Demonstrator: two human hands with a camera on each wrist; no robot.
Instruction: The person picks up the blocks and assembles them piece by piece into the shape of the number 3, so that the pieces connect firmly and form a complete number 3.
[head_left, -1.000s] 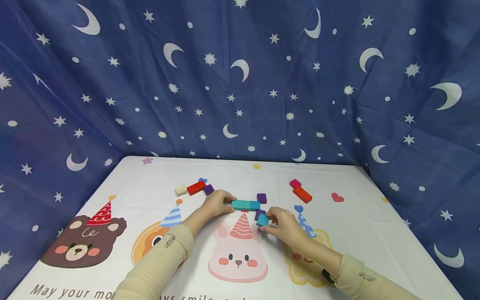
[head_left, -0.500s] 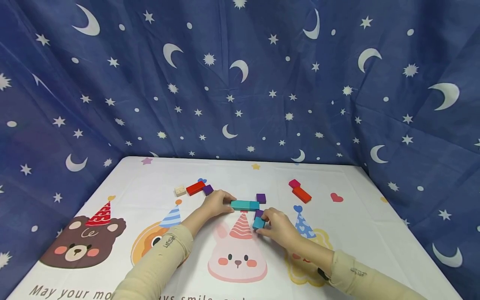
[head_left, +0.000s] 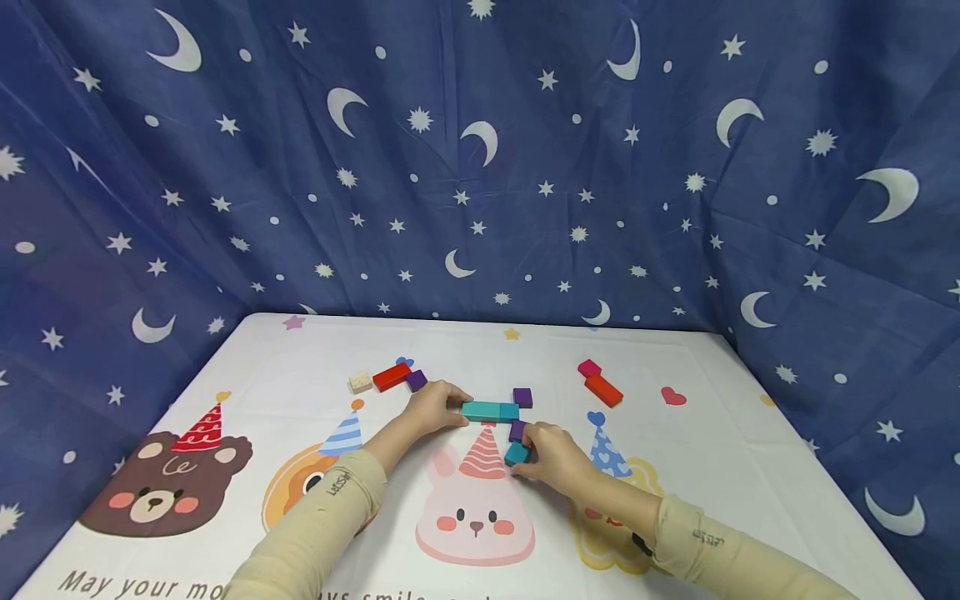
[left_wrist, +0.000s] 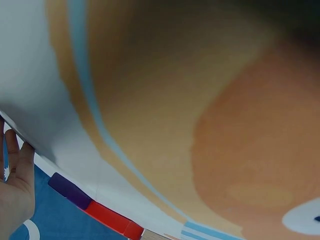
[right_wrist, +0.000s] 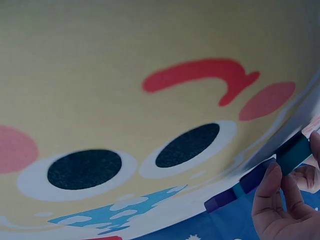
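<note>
My left hand [head_left: 435, 406] holds the left end of a long turquoise block [head_left: 481, 411] between thumb and fingers. A blue cube [head_left: 509, 412] adjoins that block's right end. Below it lies a purple cube [head_left: 517, 430], and another purple cube [head_left: 522, 397] sits just above. My right hand [head_left: 558, 457] pinches a teal cube [head_left: 516, 454] at the near side of the lower purple cube. In the right wrist view, the teal cube [right_wrist: 293, 152] shows between the thumb and fingers, in line with the purple and blue pieces. The left wrist view catches only part of the left hand [left_wrist: 17, 192].
Left of the left hand lie a cream block [head_left: 361, 382], a red block [head_left: 392, 377] and a purple cube [head_left: 417, 381]. At the back right, a pink cube [head_left: 589, 368] touches an orange-red block [head_left: 603, 390]. A starry blue curtain [head_left: 480, 167] hangs behind the table.
My right hand has brought the teal cube slightly left and down toward the tabletop, against the near side of the lower purple cube. The left hand has stayed in place.
</note>
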